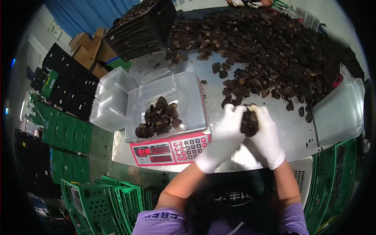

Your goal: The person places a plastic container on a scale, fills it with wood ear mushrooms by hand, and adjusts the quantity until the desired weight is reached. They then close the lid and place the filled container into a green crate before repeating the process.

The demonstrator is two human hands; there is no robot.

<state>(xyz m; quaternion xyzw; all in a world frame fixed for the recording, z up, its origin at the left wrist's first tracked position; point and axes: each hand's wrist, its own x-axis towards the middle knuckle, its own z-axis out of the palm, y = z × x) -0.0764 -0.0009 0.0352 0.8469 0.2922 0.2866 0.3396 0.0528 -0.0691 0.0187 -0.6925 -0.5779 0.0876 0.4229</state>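
Between my two white-gloved hands, near the table's front edge, is a clump of dark mushroom-like pieces [249, 123]. My left hand [230, 128] grips its left side and my right hand [267, 135] its right side, fingers wrapped round it. To the left stands a red scale [172, 150], its display showing 0.110. On its metal plate [189, 90] lies a clear plastic tray [168, 83] with several of the same dark pieces [158, 117] in it. A large heap of these pieces [274, 51] spreads over the table beyond my hands.
Stacked clear trays [111, 102] stand left of the scale, more clear containers [338, 113] at the right. A black crate [143, 31] sits at the back left. Green crates [66, 129] are at the left. Across the table are another person's gloved hands [246, 3].
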